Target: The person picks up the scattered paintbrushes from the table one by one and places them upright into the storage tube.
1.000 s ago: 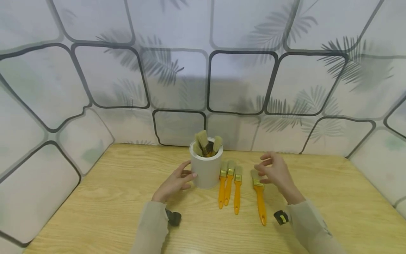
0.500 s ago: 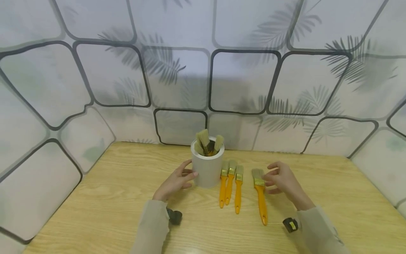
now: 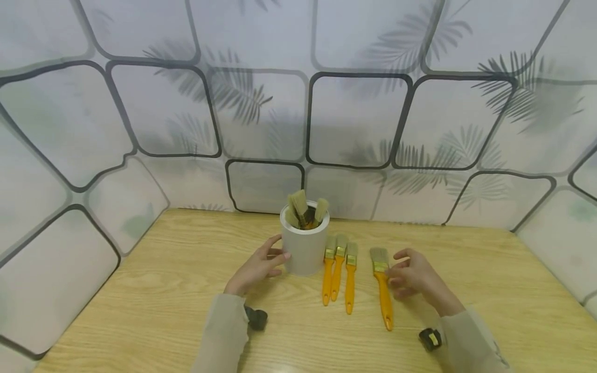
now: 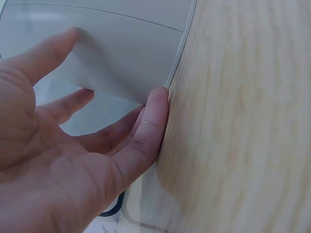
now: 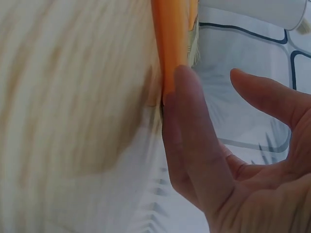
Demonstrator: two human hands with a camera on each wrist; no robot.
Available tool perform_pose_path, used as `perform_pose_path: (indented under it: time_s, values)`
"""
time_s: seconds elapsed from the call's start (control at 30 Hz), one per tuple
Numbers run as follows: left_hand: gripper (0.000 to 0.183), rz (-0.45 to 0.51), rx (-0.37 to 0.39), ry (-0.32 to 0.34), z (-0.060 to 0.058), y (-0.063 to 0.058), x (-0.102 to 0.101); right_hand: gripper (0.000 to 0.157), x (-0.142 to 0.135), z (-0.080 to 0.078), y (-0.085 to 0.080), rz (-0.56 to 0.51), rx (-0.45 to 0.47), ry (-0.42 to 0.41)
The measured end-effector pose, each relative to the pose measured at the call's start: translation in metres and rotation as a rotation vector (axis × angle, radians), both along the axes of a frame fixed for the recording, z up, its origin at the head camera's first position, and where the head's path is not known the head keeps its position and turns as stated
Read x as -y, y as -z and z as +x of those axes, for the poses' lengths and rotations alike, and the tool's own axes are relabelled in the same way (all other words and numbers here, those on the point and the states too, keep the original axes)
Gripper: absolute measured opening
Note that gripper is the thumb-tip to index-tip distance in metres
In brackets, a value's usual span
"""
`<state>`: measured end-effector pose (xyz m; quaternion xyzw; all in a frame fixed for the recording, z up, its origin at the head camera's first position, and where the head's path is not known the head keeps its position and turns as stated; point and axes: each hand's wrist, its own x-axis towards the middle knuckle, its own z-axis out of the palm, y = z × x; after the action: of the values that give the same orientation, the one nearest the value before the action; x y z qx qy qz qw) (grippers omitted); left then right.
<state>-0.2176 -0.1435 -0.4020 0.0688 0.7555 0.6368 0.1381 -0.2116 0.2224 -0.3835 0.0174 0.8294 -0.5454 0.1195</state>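
Note:
A white can stands upright, with several paintbrushes poking bristles-up from its mouth. My left hand rests its spread, loosely bent fingertips against the can's left side; the left wrist view shows the thumb and fingers on the can wall. To the right lies a wide paintbrush with an orange handle and pale bristles. Beside it is my right hand, its fingers loosely bent at the handle's right edge. In the right wrist view fingertips touch the orange handle, and the thumb stands apart from it.
Three narrower paintbrushes lie side by side between the can and the wide brush, handles toward me. A patterned wall covering rises behind the wooden table and along both sides.
My right hand has moved from above the wide paintbrush's bristles to the right and toward me, now beside its handle. The left hand stays at the can.

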Motion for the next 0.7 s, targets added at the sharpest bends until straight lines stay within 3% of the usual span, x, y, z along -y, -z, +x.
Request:
perform_pose_path:
  time_s: [0.4,0.7]
  values:
    - [0.071,-0.003,0.002,-0.006,0.001,-0.001,-0.001,0.061,-0.002,0.002,0.005,0.006,0.022,-0.036]
    - [0.071,-0.001,0.000,-0.029,0.000,0.001,-0.002,0.070,0.008,0.003,0.005,0.135,0.003,-0.066]
